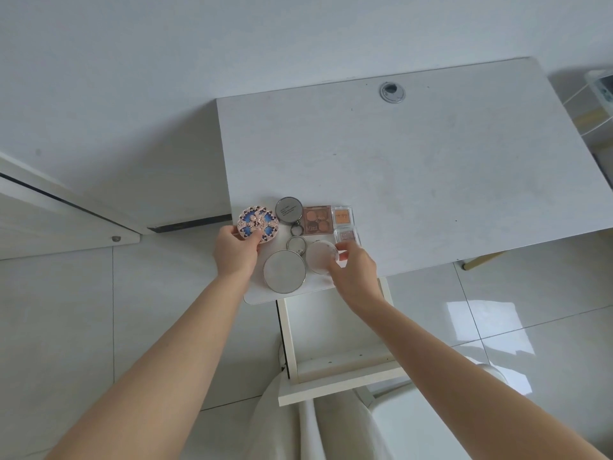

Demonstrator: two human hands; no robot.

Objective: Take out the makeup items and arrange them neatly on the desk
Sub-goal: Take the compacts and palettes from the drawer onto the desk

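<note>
On the near left corner of the white desk (431,161) lie several makeup items. My left hand (234,252) grips an ornate blue and rose-gold round compact (257,223) by its near edge. My right hand (353,272) pinches a frosted white round case (319,260) at its right side. Between them lies a larger silver-rimmed round compact (284,271). Behind it sit a grey round tin (288,210) with key rings (296,242), a brown four-pan eyeshadow palette (317,220), an orange single eyeshadow (342,215) and a pinkish single eyeshadow (347,236).
An open white drawer (335,370) sticks out under the desk's near edge, between my arms. A round cable hole (392,91) sits at the desk's far side. A white wire rack (597,94) stands at the far right. The floor is glossy tile.
</note>
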